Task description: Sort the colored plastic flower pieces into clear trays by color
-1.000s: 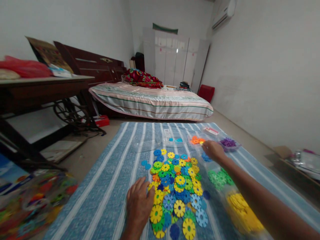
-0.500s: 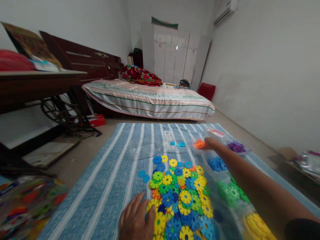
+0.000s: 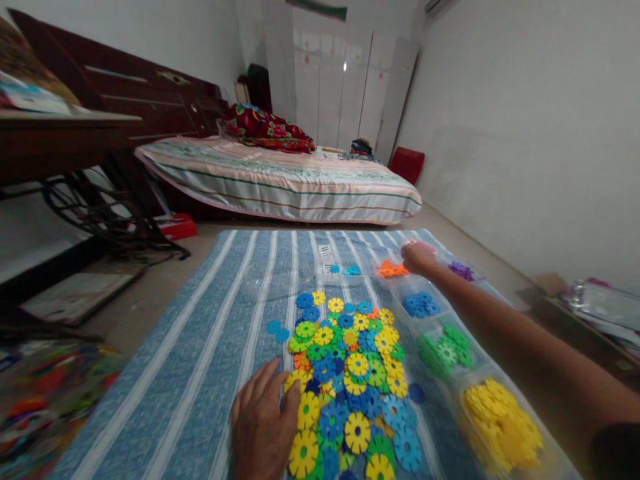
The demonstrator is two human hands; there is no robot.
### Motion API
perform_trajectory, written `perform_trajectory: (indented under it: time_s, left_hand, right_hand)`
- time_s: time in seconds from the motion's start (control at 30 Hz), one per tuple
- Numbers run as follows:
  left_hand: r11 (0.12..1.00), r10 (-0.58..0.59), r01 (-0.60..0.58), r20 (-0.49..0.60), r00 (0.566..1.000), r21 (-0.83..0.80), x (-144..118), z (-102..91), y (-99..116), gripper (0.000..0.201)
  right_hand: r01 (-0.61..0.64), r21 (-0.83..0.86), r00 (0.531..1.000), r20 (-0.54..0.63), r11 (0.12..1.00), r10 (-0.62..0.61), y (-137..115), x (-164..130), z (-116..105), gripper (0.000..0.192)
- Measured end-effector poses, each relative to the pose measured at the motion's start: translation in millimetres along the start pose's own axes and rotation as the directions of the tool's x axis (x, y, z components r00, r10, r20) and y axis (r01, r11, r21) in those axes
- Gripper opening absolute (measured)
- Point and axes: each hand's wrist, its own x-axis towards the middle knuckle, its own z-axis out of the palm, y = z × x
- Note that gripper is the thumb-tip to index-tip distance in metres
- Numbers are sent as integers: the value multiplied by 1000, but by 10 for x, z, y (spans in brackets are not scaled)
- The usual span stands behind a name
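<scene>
My left hand (image 3: pixel 265 417) lies on the striped cloth with its fingers apart, its thumb at the edge of a heap of notched plastic discs (image 3: pixel 357 430) in yellow, blue, green and orange. My right hand (image 3: pixel 419 258) reaches far out, above the clear boxes just right of the orange discs (image 3: pixel 393 269). Its fingers look curled closed; what they hold, if anything, is hidden. Blue discs (image 3: pixel 421 304), green discs (image 3: pixel 447 350) and yellow discs (image 3: pixel 503 423) fill boxes along the right. Purple discs (image 3: pixel 461 271) sit beyond my forearm.
A clear box with light blue discs (image 3: pixel 353 270) stands at the back, beside a clear lid (image 3: pixel 273 277). Loose light blue discs (image 3: pixel 278 331) lie left of the heap. A bed (image 3: pixel 285 180) is ahead, a treadle table (image 3: pixel 60 137) at left, and a bag of colourful pieces (image 3: pixel 55 393) below it.
My right hand has moved from the orange box to slightly above and right of it. The camera view has tilted down and shifted. My left hand stays beside the heap.
</scene>
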Motion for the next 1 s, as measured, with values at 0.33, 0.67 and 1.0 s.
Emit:
perform_trajectory:
  time_s: [0.33,0.67,1.0]
  left_hand:
    - [992,-99,107,112,989,-67,96,-81,150,30]
    - [987,-107,124,154,982,-103,132,-121,195,25]
    - [983,-113,133,158,981,-124,138,-118,201,21]
  right_hand:
    - [112,-164,988,124,980,-93,679,-1483,-251,27]
    - [356,137,913,159,924,-375,229,-2601,250,21]
    - [440,209,861,176,873,-476,-672,-3067,569,24]
